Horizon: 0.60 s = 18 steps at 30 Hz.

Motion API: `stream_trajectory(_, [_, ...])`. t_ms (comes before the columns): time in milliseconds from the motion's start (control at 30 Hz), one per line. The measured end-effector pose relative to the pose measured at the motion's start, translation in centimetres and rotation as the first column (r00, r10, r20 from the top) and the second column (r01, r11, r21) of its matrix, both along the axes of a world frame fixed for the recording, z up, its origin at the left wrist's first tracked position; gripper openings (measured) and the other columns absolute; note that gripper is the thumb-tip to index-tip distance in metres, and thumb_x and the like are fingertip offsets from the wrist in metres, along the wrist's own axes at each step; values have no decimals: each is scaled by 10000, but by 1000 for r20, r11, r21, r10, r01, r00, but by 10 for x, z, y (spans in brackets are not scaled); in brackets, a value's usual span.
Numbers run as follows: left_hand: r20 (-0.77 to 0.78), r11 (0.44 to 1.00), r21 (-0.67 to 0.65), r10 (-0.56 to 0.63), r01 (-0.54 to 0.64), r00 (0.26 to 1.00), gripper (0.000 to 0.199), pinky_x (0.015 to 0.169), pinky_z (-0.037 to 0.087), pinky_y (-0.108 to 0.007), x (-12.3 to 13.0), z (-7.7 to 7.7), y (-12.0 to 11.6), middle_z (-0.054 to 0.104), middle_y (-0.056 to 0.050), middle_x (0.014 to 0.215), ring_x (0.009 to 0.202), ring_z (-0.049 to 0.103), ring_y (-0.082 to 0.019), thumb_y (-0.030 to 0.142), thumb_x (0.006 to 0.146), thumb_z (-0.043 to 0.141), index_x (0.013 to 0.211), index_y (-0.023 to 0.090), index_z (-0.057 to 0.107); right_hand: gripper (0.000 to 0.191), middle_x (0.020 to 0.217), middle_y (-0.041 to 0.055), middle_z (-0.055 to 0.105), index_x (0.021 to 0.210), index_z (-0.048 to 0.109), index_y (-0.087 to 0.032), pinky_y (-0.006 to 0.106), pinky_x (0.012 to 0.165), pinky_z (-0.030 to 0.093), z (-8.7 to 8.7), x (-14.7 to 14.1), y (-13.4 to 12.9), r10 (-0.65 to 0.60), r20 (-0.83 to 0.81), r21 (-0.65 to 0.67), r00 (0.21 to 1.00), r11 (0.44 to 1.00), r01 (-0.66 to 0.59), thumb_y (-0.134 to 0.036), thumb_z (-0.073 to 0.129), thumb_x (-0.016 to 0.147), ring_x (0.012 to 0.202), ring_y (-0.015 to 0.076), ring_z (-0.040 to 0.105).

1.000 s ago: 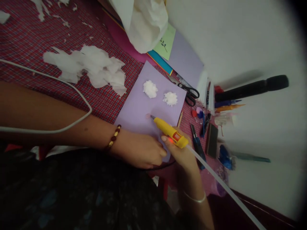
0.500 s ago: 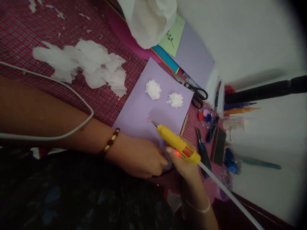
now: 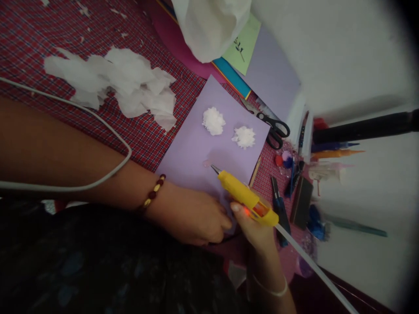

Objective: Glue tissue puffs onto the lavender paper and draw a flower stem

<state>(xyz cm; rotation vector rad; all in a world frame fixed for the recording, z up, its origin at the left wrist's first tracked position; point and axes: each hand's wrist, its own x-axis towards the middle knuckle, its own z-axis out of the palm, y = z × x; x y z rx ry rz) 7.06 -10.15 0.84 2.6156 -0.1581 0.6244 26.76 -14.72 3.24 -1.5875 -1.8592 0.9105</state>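
The right hand (image 3: pixel 251 224) had its fingers wrapped around a yellow glue gun (image 3: pixel 240 194), thumb along its near side by a glowing red light, while the left hand (image 3: pixel 193 214) lay curled in a loose fist at the lower edge of a purple sheet (image 3: pixel 183 152); whether it pinched the paper I couldn't tell. The gun's metal tip stood just beside a small shiny dab (image 3: pixel 207 163) near the centre of the frame, which I took for glue, with nothing set upon it. Higher up the sheet sat two ruffled white tufts, one (image 3: pixel 214 121) nearer the centre and the other (image 3: pixel 244 137) to its right, so that part looked done. To my eye the work was only partway along: the dab was bare, and so was much of the sheet around it. Over in the upper left, a loose heap of thin white pieces (image 3: pixel 131 89) lay on the checked tablecloth (image 3: pixel 26 39), apart from the sheet and apparently unused. Beyond the sheet's right corner lay scissors (image 3: pixel 261 116), with a blue-handled cutter (image 3: pixel 280 213) lower, right of the gun.
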Motion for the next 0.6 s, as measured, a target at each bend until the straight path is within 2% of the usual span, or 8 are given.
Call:
stream_trajectory(133, [42, 1000, 1, 13, -13, 999, 220, 733, 522, -253, 0, -1, 0, 633, 18, 782, 781, 619, -134, 181, 870, 609, 661, 249, 630, 125, 692, -21, 589, 836, 624, -223, 262, 527, 459, 1, -1, 4, 38, -90, -55, 995, 998, -43, -344, 648, 853, 599, 127, 544])
stream_trajectory(200, [16, 1000, -14, 0, 0, 1000, 214, 743, 506, -253, 0, -1, 0, 637, 19, 788, 788, 614, -134, 187, 886, 592, 682, 236, 631, 96, 709, -23, 605, 869, 641, -234, 260, 540, 474, 2, -2, 5, 33, -111, -72, 993, 997, -41, -330, 645, 856, 618, 126, 566])
stream_trajectory(367, [-89, 995, -98, -36, 28, 995, 181, 748, 435, -262, 0, 0, -2, 648, 24, 843, 794, 574, -136, 202, 917, 567, 745, 198, 621, 191, 741, -9, 628, 870, 646, -235, 280, 593, 517, 2, -3, 8, -17, -108, -125, 994, 992, 4, -423, 662, 832, 652, 140, 592])
stream_trajectory(467, [-147, 994, -101, -59, 44, 987, 202, 714, 410, -268, 0, -3, -1, 633, 28, 830, 747, 542, -139, 214, 933, 544, 739, 200, 596, 195, 759, -7, 637, 868, 636, -229, 261, 604, 521, 1, -1, 10, -48, -135, -150, 990, 988, 28, -421, 653, 839, 656, 129, 592])
stream_trajectory(533, [-132, 996, -74, -65, 55, 989, 222, 686, 408, -273, 0, -3, -1, 618, 32, 794, 716, 526, -139, 214, 942, 521, 728, 204, 580, 194, 759, -6, 645, 868, 632, -221, 249, 597, 520, 0, 0, 12, -56, -146, -144, 988, 989, 35, -412, 651, 840, 652, 122, 587])
stream_trajectory(600, [-31, 1000, -1, -19, 19, 999, 251, 676, 414, -283, 0, 4, -1, 610, 28, 760, 699, 523, -143, 192, 950, 485, 716, 200, 576, 214, 753, -9, 651, 871, 631, -214, 244, 602, 524, 1, -2, 13, -50, -156, -114, 987, 993, 32, -422, 657, 828, 650, 117, 591])
